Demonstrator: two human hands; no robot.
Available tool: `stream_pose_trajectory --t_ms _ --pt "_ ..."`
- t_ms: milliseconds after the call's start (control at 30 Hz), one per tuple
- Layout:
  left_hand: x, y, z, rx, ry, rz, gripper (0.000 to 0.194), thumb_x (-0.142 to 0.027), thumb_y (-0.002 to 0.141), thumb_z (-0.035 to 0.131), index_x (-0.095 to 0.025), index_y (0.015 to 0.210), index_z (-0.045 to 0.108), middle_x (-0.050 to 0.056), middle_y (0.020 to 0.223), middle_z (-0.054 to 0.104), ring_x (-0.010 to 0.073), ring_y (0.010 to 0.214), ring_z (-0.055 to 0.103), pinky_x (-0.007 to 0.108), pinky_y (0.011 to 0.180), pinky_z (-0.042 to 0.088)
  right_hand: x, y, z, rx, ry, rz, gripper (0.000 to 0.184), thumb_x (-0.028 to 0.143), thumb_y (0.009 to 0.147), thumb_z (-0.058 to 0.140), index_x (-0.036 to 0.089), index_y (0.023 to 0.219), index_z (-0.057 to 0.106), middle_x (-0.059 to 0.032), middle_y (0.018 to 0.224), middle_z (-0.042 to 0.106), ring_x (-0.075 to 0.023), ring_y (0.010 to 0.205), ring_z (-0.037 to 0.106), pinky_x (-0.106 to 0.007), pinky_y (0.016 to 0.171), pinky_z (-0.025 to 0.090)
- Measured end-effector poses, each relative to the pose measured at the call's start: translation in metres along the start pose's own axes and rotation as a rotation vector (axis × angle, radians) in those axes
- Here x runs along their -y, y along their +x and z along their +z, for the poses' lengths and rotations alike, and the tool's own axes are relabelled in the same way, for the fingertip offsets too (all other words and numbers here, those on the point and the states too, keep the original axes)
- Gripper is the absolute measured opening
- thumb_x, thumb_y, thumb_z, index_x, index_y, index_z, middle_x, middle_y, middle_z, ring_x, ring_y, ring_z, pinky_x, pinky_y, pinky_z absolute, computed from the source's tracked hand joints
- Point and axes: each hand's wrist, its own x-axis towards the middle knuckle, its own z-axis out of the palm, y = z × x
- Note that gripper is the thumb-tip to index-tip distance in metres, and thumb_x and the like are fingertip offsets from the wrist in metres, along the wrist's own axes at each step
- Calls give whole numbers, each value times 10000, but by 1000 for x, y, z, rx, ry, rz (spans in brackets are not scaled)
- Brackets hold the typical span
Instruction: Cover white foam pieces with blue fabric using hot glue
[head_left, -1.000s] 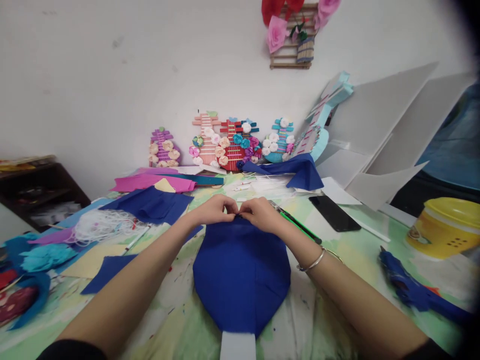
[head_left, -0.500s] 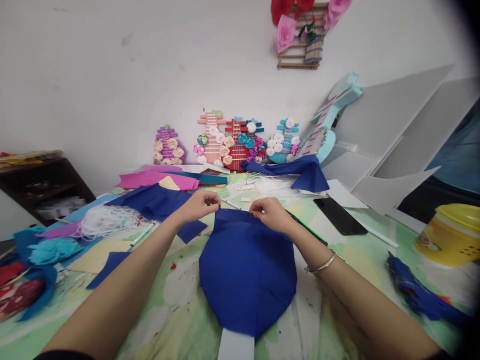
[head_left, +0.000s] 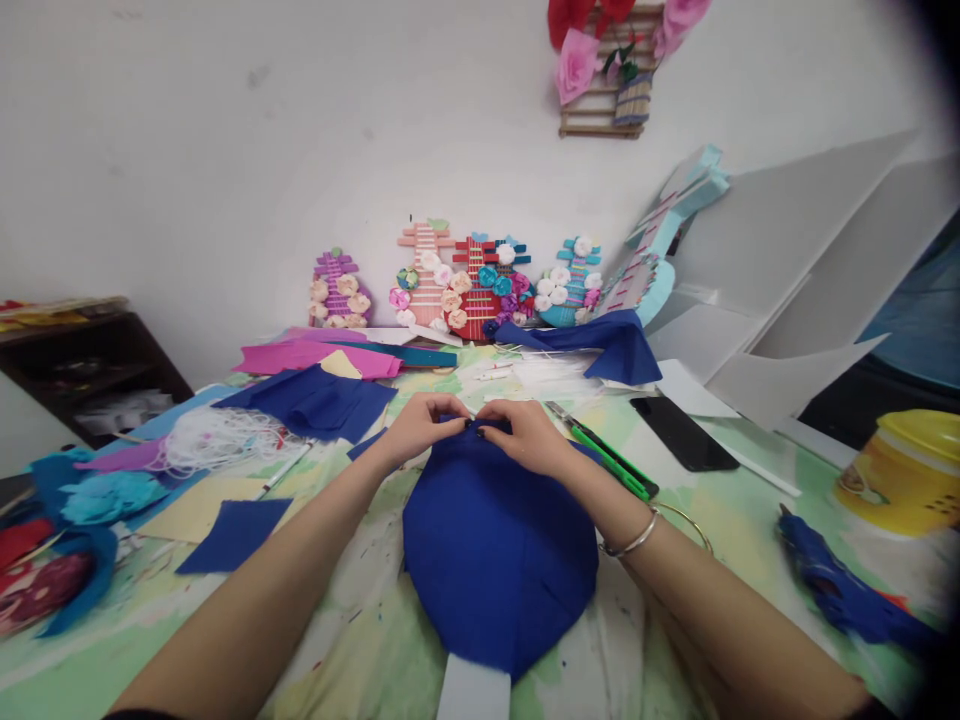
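A rounded board covered in dark blue crepe-like paper (head_left: 502,545) lies in front of me, with a bare white strip (head_left: 474,690) sticking out at its near end. My left hand (head_left: 427,430) pinches the paper at the middle of the far edge. Right beside it, thumbs nearly touching, my right hand (head_left: 517,432) grips the same edge with curled fingers. The paper bunches between the fingertips; the exact fold is hidden. A green cutter knife (head_left: 616,468) lies just right of my right hand.
Left are blue paper sheets (head_left: 307,400), a blue square (head_left: 236,535) and white string (head_left: 221,447). Right are a black phone (head_left: 684,433), a blue glue gun (head_left: 840,580) and a yellow tub (head_left: 911,470). Decorated paper lutes (head_left: 476,285) stand along the wall.
Both hands have moved inward along the far edge, from its two corners to the middle, gathering the blue paper. The green cutter knife is now more exposed.
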Motion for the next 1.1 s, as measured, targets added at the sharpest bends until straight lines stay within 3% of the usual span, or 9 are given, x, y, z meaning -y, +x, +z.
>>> stream_pose_trajectory --t_ms 167,500,633,700,767,867,1100 --pt "-2 -2 2 -57 131 40 120 -224 652 597 -127 691 655 15 660 646 121 630 564 225 633 440 2 2 8 -36 -18 -7 133 101 799 562 165 785 678 -15 715 670 -126 660 547 -233 645 362" --pt "11 -4 -20 -138 225 58 97 -215 635 620 -160 672 691 6 656 677 132 634 569 229 642 433 -5 0 1 -29 4 25 125 104 797 571 173 793 676 -9 691 664 -122 629 542 -230 629 363" --pt "11 -4 -9 -219 145 49 138 -261 695 579 -154 737 654 26 718 678 150 693 601 245 667 458 -4 0 1 -41 18 36 127 110 800 568 177 796 675 -5 689 660 -121 633 540 -233 639 366" --pt "11 -3 1 -205 16 23 219 -317 733 580 -150 863 635 46 796 693 162 752 624 253 680 474 -3 0 2 -41 28 40 133 110 801 561 174 796 677 -8 699 664 -121 645 546 -235 649 370" --pt "12 -2 11 -159 -159 -44 344 -350 677 688 -144 946 628 56 823 701 167 751 632 252 665 477 -3 0 1 -32 41 41 147 105 799 552 171 805 683 -14 726 676 -123 669 559 -238 665 376" --pt "15 -1 20 -142 -313 -133 393 -328 535 819 -126 836 666 46 746 696 150 659 616 248 632 471 -8 -1 -3 -10 66 56 161 89 772 555 165 808 692 -19 739 684 -127 685 569 -246 679 386" --pt "23 -3 13 -218 -401 -187 377 -384 540 827 -129 776 680 19 679 685 124 586 592 227 569 452 -45 -11 -29 53 210 175 105 197 742 598 143 755 686 -19 673 674 -132 644 593 -234 616 435"
